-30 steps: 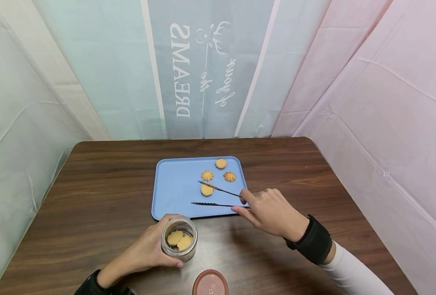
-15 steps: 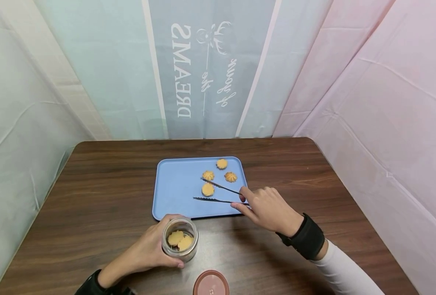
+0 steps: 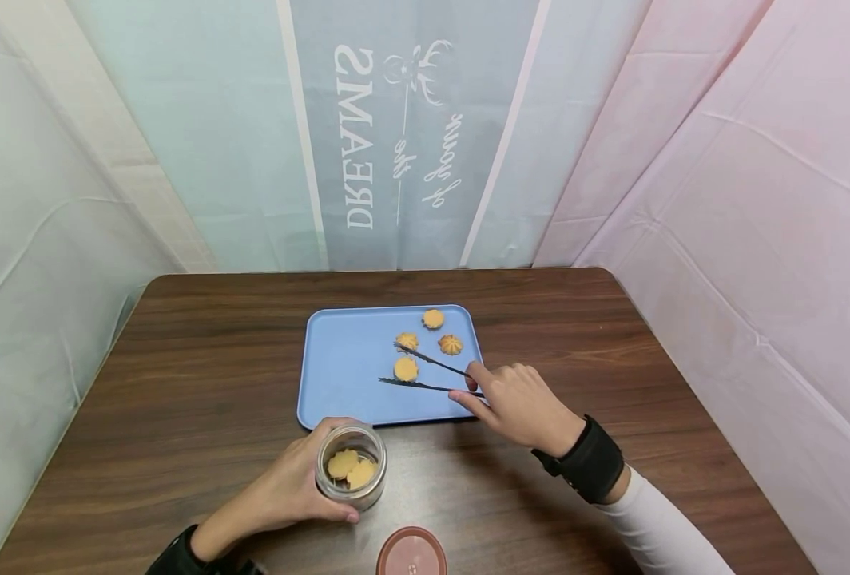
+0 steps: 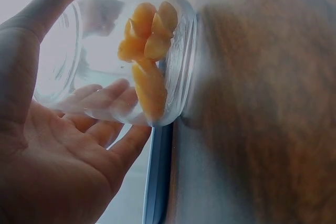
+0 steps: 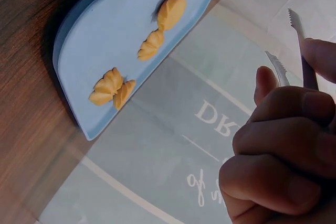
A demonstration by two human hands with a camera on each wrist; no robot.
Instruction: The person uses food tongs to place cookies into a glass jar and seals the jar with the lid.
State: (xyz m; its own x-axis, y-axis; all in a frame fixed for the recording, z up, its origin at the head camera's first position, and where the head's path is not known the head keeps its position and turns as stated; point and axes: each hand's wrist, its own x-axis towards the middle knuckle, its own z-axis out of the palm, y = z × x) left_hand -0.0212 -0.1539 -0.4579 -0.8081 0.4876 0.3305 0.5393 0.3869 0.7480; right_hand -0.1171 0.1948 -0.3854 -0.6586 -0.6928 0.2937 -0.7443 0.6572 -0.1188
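My left hand [image 3: 297, 477] grips a clear glass jar [image 3: 350, 469] standing near the table's front edge, with several yellow cookies [image 4: 148, 43] inside. In the left wrist view my fingers [image 4: 102, 100] wrap the jar [image 4: 94, 51]. My right hand [image 3: 500, 399] pinches thin metal tongs [image 3: 425, 375] that reach left over the blue tray [image 3: 346, 359]. The tongs' arms stand apart, one on each side of a cookie [image 3: 406, 369]. Three more cookies [image 3: 450, 345] lie farther back. In the right wrist view the tongs' serrated tips [image 5: 294, 22] stick out past my right hand [image 5: 283, 135].
A pink jar lid [image 3: 411, 553] lies on the dark wooden table [image 3: 202, 383] at the front edge, right of the jar. Cloth backdrops close in the table on the left, back and right. The tray's left half holds nothing.
My right hand has slid the tongs a little farther over the tray, so the arms now straddle the nearest cookie. The left hand and jar stay put.
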